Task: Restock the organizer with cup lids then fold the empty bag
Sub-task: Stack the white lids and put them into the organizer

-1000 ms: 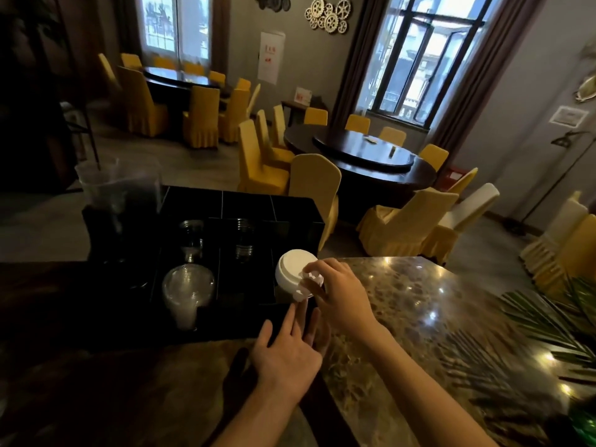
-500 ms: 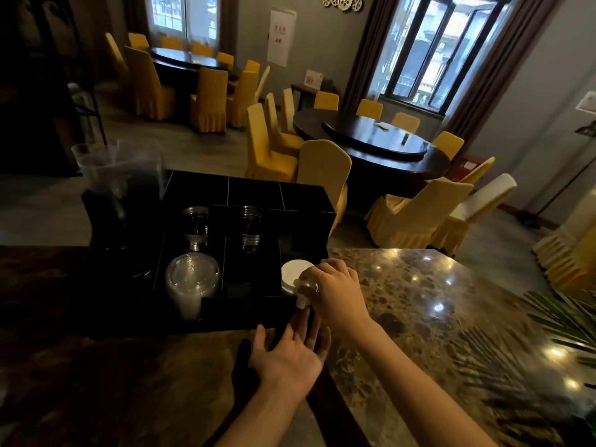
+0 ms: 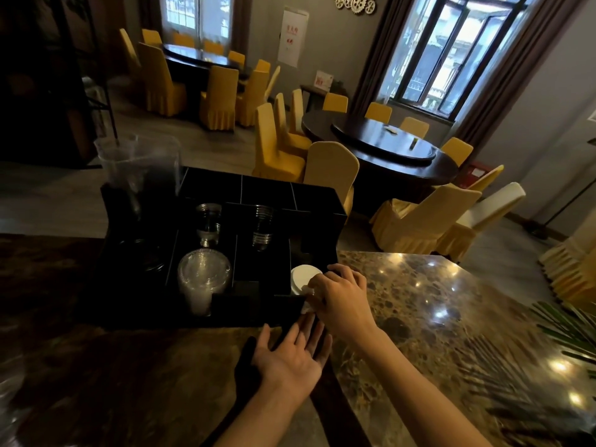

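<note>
Now right hand (image 3: 343,300) pinching stack of white round plastic cup lids (image 3: 304,277), 3 o'clock slot of black compartmented organizer (image 3: 322,201); left hand (image 3: 292,353) flat, fingers spread. Probably light, stiff, slippery: grip rims.

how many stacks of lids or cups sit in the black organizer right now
4 that show: white lids front right under the right hand, clear domed lids front middle, and two clear stacks behind, and. The dark left compartments may hide more.
</note>
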A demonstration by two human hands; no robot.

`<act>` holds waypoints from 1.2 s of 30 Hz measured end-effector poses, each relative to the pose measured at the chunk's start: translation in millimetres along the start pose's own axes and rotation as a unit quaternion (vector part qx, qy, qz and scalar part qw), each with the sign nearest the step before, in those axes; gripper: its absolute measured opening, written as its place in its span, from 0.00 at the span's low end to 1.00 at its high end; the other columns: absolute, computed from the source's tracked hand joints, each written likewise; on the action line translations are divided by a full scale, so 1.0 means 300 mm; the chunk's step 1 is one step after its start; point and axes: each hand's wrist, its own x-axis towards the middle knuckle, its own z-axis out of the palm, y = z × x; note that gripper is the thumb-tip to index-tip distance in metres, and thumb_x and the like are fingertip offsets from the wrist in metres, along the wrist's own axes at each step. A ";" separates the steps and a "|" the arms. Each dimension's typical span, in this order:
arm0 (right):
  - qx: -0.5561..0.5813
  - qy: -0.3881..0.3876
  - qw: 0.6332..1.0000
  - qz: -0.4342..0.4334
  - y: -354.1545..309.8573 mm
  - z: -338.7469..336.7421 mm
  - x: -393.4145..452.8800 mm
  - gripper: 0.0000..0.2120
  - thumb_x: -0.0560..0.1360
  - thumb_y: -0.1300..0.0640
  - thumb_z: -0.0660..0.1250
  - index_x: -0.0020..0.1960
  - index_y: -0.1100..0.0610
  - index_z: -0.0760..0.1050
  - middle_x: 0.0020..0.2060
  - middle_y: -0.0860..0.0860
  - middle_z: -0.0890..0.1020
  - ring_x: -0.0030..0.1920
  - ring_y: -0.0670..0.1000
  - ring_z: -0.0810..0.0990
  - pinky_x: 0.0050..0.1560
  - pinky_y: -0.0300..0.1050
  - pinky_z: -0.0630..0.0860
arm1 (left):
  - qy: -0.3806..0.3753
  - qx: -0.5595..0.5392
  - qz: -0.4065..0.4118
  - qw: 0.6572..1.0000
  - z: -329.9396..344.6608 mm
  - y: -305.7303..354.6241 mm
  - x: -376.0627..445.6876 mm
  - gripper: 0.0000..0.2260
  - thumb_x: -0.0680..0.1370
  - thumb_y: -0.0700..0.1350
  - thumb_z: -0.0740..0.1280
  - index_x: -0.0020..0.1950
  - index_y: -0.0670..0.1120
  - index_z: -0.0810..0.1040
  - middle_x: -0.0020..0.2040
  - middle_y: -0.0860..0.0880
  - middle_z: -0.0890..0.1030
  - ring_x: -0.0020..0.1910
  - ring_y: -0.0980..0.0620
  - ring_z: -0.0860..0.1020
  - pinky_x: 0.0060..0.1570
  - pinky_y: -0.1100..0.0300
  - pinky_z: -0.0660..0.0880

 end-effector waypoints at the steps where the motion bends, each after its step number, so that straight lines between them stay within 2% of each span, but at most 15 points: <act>1: 0.000 -0.002 1.000 0.000 -0.002 -0.003 -0.002 0.14 0.79 0.46 0.67 0.63 0.47 0.79 0.61 0.45 0.83 0.75 0.53 0.67 0.71 0.54 0.58 | 0.002 0.017 -0.001 1.000 -0.002 0.004 -0.005 0.30 0.77 0.64 0.57 0.65 0.41 0.75 0.65 0.39 0.80 0.65 0.39 0.75 0.55 0.41 0.72; 7: 0.012 -0.015 1.000 -0.012 -0.012 -0.039 -0.017 0.18 0.79 0.47 0.68 0.69 0.45 0.76 0.66 0.45 0.80 0.75 0.53 0.65 0.71 0.55 0.61 | 0.016 0.192 -0.003 0.981 -0.029 0.039 -0.058 0.24 0.83 0.58 0.52 0.68 0.44 0.75 0.64 0.43 0.80 0.64 0.42 0.75 0.62 0.44 0.70; 10: 0.032 0.004 0.999 -0.023 -0.029 -0.085 -0.033 0.17 0.81 0.48 0.67 0.69 0.47 0.76 0.67 0.46 0.79 0.74 0.53 0.68 0.68 0.54 0.69 | 0.006 0.343 0.049 0.938 -0.038 0.061 -0.122 0.20 0.84 0.54 0.53 0.68 0.46 0.77 0.63 0.47 0.82 0.62 0.45 0.78 0.57 0.47 0.74; 12: 0.060 0.027 0.997 -0.035 -0.055 -0.122 -0.047 0.16 0.81 0.50 0.67 0.68 0.50 0.77 0.66 0.47 0.80 0.71 0.53 0.71 0.65 0.53 0.74 | -0.014 0.460 0.108 0.881 -0.035 0.091 -0.180 0.18 0.84 0.54 0.55 0.67 0.49 0.77 0.63 0.50 0.81 0.61 0.49 0.79 0.54 0.52 0.76; 14: 0.073 0.050 0.995 -0.054 -0.096 -0.156 -0.064 0.16 0.81 0.52 0.68 0.68 0.51 0.78 0.65 0.47 0.81 0.69 0.53 0.74 0.63 0.50 0.76 | -0.036 0.549 0.166 0.818 -0.021 0.131 -0.239 0.15 0.84 0.53 0.57 0.66 0.52 0.77 0.65 0.53 0.79 0.62 0.53 0.78 0.53 0.58 0.77; 19: 0.106 0.084 0.987 -0.089 -0.227 -0.222 -0.100 0.18 0.81 0.51 0.69 0.70 0.49 0.77 0.68 0.46 0.78 0.69 0.50 0.74 0.64 0.46 0.75 | -0.072 0.681 0.299 0.664 0.023 0.247 -0.394 0.14 0.85 0.49 0.58 0.69 0.56 0.76 0.68 0.55 0.75 0.68 0.57 0.73 0.64 0.59 0.73; 21: 0.123 0.089 0.983 -0.099 -0.283 -0.240 -0.108 0.18 0.81 0.49 0.68 0.70 0.49 0.76 0.68 0.46 0.77 0.69 0.49 0.74 0.63 0.46 0.76 | -0.073 0.732 0.347 0.582 0.037 0.304 -0.461 0.15 0.84 0.51 0.59 0.70 0.57 0.76 0.69 0.58 0.75 0.69 0.60 0.70 0.69 0.61 0.69; 23: 0.140 0.096 0.979 -0.110 -0.338 -0.251 -0.116 0.18 0.81 0.48 0.67 0.70 0.48 0.76 0.69 0.45 0.77 0.68 0.48 0.74 0.61 0.45 0.77 | -0.083 0.779 0.377 0.495 0.049 0.363 -0.535 0.15 0.83 0.53 0.60 0.70 0.58 0.75 0.71 0.60 0.73 0.70 0.65 0.68 0.68 0.69 0.65; 27: 0.174 0.088 0.972 -0.133 -0.445 -0.257 -0.128 0.19 0.80 0.45 0.64 0.71 0.46 0.74 0.69 0.43 0.75 0.68 0.44 0.73 0.60 0.38 0.72 | -0.089 0.847 0.404 0.335 0.045 0.487 -0.708 0.17 0.83 0.55 0.61 0.72 0.59 0.73 0.74 0.62 0.69 0.72 0.65 0.64 0.70 0.63 0.64; 29: 0.195 0.085 0.966 -0.145 -0.504 -0.250 -0.136 0.19 0.80 0.47 0.65 0.71 0.46 0.74 0.69 0.43 0.75 0.68 0.44 0.73 0.61 0.38 0.73 | -0.075 0.858 0.421 0.285 0.032 0.557 -0.803 0.17 0.83 0.54 0.61 0.72 0.59 0.73 0.72 0.62 0.70 0.70 0.68 0.64 0.66 0.71 0.61; 31: 0.214 0.084 0.960 -0.159 -0.571 -0.243 -0.149 0.19 0.80 0.48 0.65 0.70 0.47 0.75 0.68 0.43 0.75 0.67 0.44 0.73 0.61 0.40 0.75 | -0.050 0.864 0.434 0.251 0.016 0.626 -0.899 0.17 0.83 0.53 0.62 0.71 0.58 0.74 0.70 0.62 0.72 0.68 0.70 0.64 0.63 0.76 0.59; 34: 0.248 0.078 0.949 -0.179 -0.681 -0.233 -0.175 0.18 0.80 0.47 0.64 0.69 0.47 0.76 0.67 0.44 0.75 0.66 0.45 0.75 0.62 0.42 0.77 | -0.024 0.868 0.443 0.222 -0.012 0.719 -1.038 0.15 0.82 0.52 0.63 0.69 0.57 0.76 0.65 0.62 0.76 0.66 0.69 0.68 0.64 0.75 0.63; 36: 0.269 0.071 0.943 -0.183 -0.753 -0.225 -0.197 0.18 0.80 0.46 0.64 0.68 0.48 0.77 0.66 0.43 0.76 0.65 0.44 0.76 0.63 0.45 0.78 | -0.010 0.879 0.429 0.206 -0.038 0.779 -1.128 0.14 0.82 0.53 0.63 0.67 0.60 0.76 0.61 0.67 0.75 0.64 0.72 0.69 0.60 0.75 0.66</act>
